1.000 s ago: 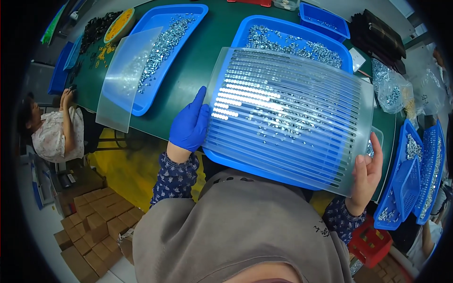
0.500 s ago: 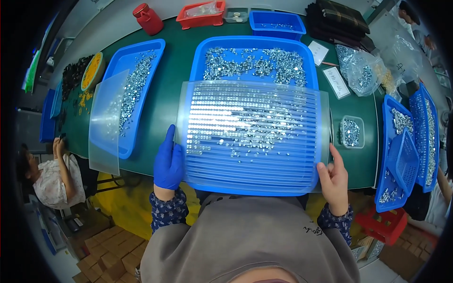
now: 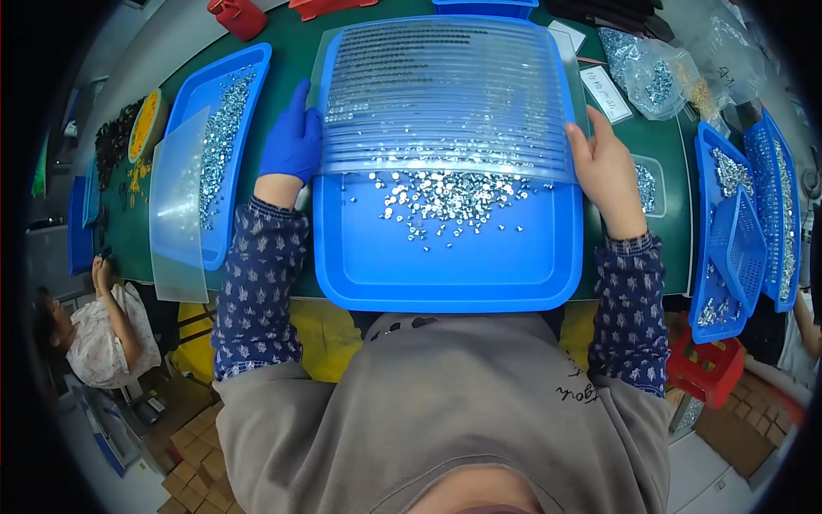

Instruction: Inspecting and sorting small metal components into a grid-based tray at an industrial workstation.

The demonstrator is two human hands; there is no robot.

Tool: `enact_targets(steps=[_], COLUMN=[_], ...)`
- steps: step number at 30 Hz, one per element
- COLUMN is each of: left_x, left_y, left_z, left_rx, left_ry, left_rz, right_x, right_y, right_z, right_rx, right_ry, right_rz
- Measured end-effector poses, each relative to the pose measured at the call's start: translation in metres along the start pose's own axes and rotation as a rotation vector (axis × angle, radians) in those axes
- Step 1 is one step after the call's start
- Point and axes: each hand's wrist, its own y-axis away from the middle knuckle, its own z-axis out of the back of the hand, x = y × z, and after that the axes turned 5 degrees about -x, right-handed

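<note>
A clear ridged plastic sheet (image 3: 479, 94) is held over the far part of a large blue tray (image 3: 445, 291). My left hand (image 3: 291, 141), in a blue glove, grips its left edge with the fingers stretched along the side. On the right edge, my bare right hand (image 3: 610, 171) pinches the sheet between thumb and fingers. Rows of small pieces sit in the sheet's far left grooves. Many small shiny metal pieces (image 3: 449, 197) lie in a heap at the tray's middle, below the sheet's near edge.
To the left stands another blue tray (image 3: 248, 64) of metal pieces, with a translucent sheet (image 3: 178, 257) leaning over it. A small clear box (image 3: 657, 184), bagged parts (image 3: 659, 86) and a blue basket (image 3: 738, 257) are at right. A seated person (image 3: 111, 330) works at far left.
Both hands have moved away from me with the sheet, which now sits at the tray's far part. Pieces from its surface now lie heaped in the tray's middle. The view has shifted too.
</note>
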Motion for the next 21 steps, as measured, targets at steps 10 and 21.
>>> enact_targets(steps=[10, 21], left_x=[-0.067, -0.137], left_y=[0.002, 0.038], left_z=[0.02, -0.037], left_rx=[-0.318, 0.581], left_ry=[-0.06, -0.009], left_rz=[-0.458, -0.995], right_x=[-0.005, -0.005], right_y=[-0.026, -0.024], right_z=[-0.017, -0.02], right_rx=[-0.091, -0.056], right_ry=[0.046, -0.062], right_rz=[-0.015, -0.039])
